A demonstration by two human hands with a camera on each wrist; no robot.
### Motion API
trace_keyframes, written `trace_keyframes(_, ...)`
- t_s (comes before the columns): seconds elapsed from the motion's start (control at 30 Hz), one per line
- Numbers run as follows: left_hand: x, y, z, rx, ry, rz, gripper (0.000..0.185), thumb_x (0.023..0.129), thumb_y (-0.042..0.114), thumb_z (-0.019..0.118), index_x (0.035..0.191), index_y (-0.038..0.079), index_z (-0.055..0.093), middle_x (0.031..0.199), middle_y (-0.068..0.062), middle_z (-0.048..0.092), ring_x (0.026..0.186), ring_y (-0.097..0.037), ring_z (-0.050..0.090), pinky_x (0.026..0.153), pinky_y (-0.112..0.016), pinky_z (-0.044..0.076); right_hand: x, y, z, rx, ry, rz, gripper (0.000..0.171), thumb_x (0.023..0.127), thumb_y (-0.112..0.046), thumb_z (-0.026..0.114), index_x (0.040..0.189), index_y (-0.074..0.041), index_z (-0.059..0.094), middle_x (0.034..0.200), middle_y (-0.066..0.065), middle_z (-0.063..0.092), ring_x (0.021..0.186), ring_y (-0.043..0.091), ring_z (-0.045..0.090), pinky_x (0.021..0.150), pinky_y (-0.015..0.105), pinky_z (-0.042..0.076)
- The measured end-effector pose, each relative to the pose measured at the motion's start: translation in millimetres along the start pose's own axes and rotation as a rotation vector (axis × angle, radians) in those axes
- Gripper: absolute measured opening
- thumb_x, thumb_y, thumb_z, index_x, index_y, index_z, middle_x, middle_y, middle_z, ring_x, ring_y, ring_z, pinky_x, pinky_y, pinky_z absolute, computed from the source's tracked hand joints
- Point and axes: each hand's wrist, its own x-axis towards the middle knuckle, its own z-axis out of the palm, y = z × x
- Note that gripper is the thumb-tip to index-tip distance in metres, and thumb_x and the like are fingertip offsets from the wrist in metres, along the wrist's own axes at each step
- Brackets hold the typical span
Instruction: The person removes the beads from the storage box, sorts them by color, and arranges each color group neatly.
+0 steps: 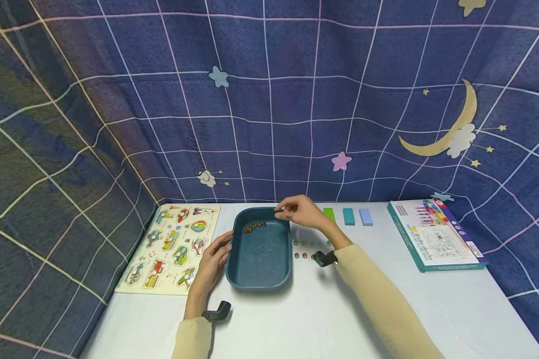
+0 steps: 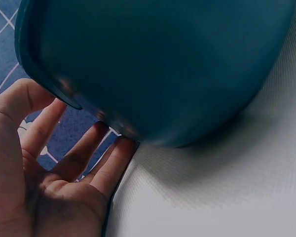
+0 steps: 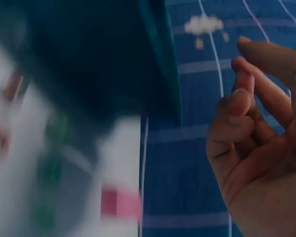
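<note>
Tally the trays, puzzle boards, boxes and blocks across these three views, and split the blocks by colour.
Tray: 1
Puzzle board: 1
Printed box: 1
Green block: 1
Teal block: 1
Light blue block: 1
Pink block: 1, seen only in the right wrist view
Total: 7

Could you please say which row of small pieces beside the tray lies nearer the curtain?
The green row; the brown row lies nearer the camera.
</note>
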Motion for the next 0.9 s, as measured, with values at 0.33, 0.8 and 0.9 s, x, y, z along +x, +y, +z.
trace_keyframes(0.33,0.8,-0.9,-0.6,-0.004,-0.010,-0.007,0.051,0.105,0.016,0.060,0.155,0.008,0.053,0.161,-0.016,0.050,0.125,-0.003,0.063,0.102,-0.017,0.055,51,-19,71,0.005,-0.001,0.075,0.024,0.093,-0.020,0.081,0.113,-0.007,0.081,0.066,-0.006,0.062,0.061,0.007,0.053,0.059,0.020,0.043)
trace_keyframes(0.8,0.4,-0.9,-0.7,-0.046,-0.026,0.021,0.052,0.105,0.014,0.060,0.155,0.004,0.050,0.160,-0.021,0.049,0.123,-0.004,0.064,0.102,-0.017,0.056,57,1,109,-0.302,-0.001,0.180,0.015,0.086,-0.023,0.088,0.100,-0.018,0.086,0.106,0.002,0.083,0.086,0.017,0.069,0.084,0.029,0.059)
trace_keyframes(0.9,-0.1,-1.5,-0.5,-0.037,-0.027,0.026,0.052,0.106,0.014,0.059,0.155,0.003,0.050,0.158,-0.020,0.050,0.123,-0.003,0.064,0.102,-0.017,0.056,57,-1,111,-0.309,-0.008,0.171,0.013,0.087,-0.023,0.088,0.099,-0.017,0.086,0.102,0.002,0.083,0.078,0.013,0.065,0.073,0.023,0.055)
